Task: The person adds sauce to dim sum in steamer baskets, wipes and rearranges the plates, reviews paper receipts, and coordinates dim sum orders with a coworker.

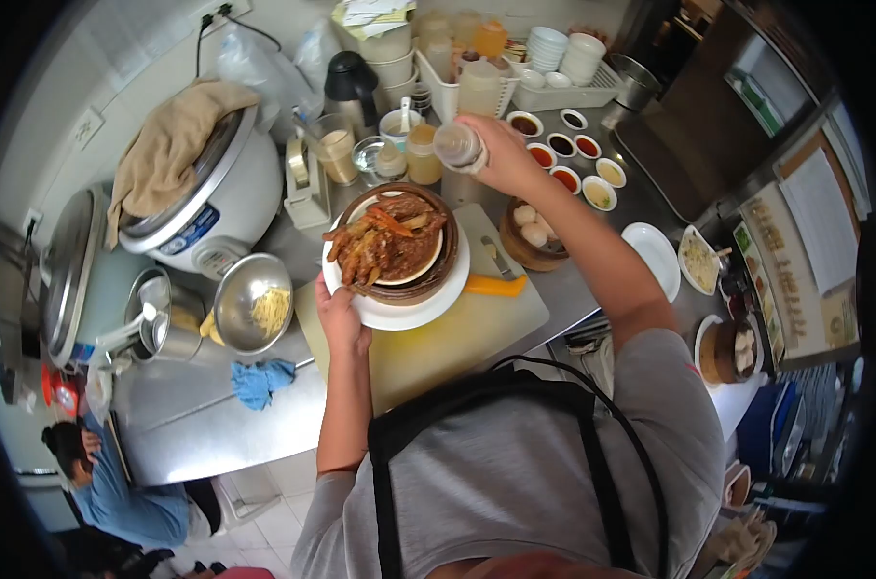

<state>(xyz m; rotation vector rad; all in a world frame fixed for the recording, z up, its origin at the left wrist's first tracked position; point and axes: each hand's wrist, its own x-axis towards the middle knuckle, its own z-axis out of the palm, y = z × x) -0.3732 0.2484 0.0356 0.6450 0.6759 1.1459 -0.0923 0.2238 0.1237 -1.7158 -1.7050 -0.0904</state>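
Observation:
My left hand (342,314) grips the near-left rim of a white plate (433,314). On the plate stands a round bamboo steamer (450,256), and in it a bowl of chicken feet (385,236) in brown sauce. My right hand (506,159) is closed round a translucent plastic bottle (457,145), held tilted beyond the steamer. Part of the bottle is hidden by my fingers. Below the plate lies a cutting board (399,372), with a knife's orange handle (494,285) to the right. Another bamboo steamer (530,246) with white dumplings stands beneath my right forearm.
Several small sauce dishes (561,145) stand at the back right. A large rice cooker (206,193), a steel bowl (226,314) with yellow strips and a blue cloth (261,383) are at left. A person in a blue top (129,502) is at lower left.

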